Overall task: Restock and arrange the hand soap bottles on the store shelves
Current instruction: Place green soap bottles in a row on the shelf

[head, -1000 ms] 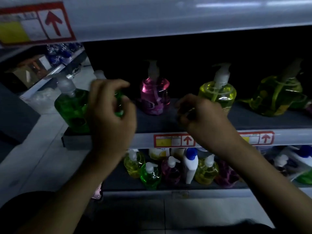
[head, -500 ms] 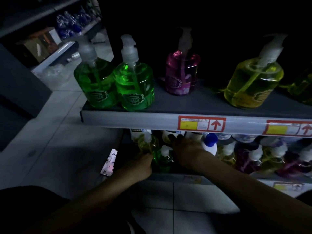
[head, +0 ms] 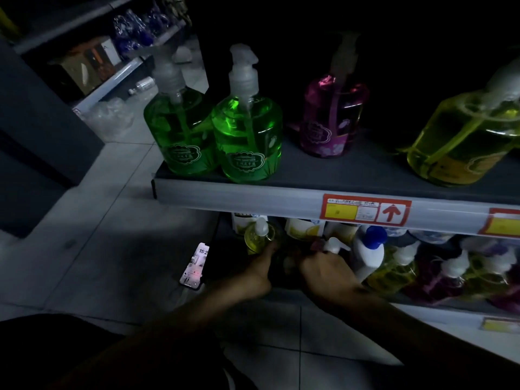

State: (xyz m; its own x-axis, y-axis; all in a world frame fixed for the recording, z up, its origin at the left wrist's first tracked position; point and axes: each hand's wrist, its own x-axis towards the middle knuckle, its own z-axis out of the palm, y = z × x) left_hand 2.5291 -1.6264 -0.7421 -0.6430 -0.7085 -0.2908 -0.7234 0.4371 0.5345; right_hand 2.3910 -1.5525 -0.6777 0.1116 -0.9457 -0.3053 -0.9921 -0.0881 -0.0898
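Fingers (head: 269,246) first: on the left hand (head: 257,268) only one digit really shows. It lies up along the right side of a small yellow clear plastic pump bottle (head: 256,235) and touches it, but the rest is lost in the dark underneath, so I can't tell if it's a proper grip or just a touch. The right hand (head: 326,270) has its back to the camera with the fingers curled down into shadow, right beside a white pump head (head: 333,245) on some dark bottle. Whether they're pinching anything, no idea, it's too murky. Both hands are in at the left end of the white-edged lower shelf (head: 422,312), and that's where the small yellow bottle stands, at the front, tucked just under the shelf above. Just right of the right hand there's a white plastic bottle with a blue cap (head: 367,253), then a yellow pump bottle (head: 394,273) and some purple ones further along. Up on the grey upper shelf (head: 365,170), a green clear plastic pump bottle (head: 180,136) and a second green pump bottle (head: 247,142) stand upright, touching, at the left end. A pink-purple pump bottle (head: 332,119) sits further back, well apart from a big yellow pump bottle (head: 464,142) on the right. A red and yellow price label (head: 365,208) is on the shelf edge. A phone with a lit screen (head: 195,266) lies on the tiled floor (head: 112,220) left of the hands.
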